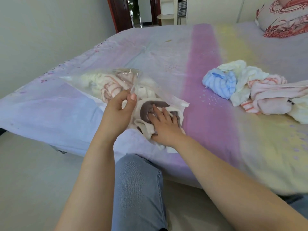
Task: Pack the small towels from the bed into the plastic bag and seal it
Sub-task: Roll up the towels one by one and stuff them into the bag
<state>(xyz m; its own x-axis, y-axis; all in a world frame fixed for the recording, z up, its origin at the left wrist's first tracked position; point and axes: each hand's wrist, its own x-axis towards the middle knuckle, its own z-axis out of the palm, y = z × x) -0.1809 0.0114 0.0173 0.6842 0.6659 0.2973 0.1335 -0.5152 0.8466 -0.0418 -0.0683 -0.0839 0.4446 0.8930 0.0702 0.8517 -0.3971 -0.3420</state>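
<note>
Towels mostly, that's what I'm dealing with. My left hand [122, 105] is pinching the upper lip of the plastic bag [80, 80] between thumb and fingers, lifting it so the mouth stays open. My right hand [164, 124] is flat, fingers straight and spread, pressing down on a cream and brown towel [148, 105] that sits right at the mouth, partly in and partly hanging out toward me. So no real grip there, just a push. Beyond my left fingers, deeper in the bag, there's already a cream towel and a pink striped one [108, 88] bunched up.

Way off to the right of my right hand, well apart from the bag, sits the loose pile [250, 90] on the bed [208, 130]: a blue one [220, 82], some white and some pink.

I'd say I'm mid-stuffing, maybe a third done. Next move probably means shoving this one fully past the opening while keeping that lip held up, then reaching across for the blue one. Sealing is a long way off, and the bag looks like it could get tight
</note>
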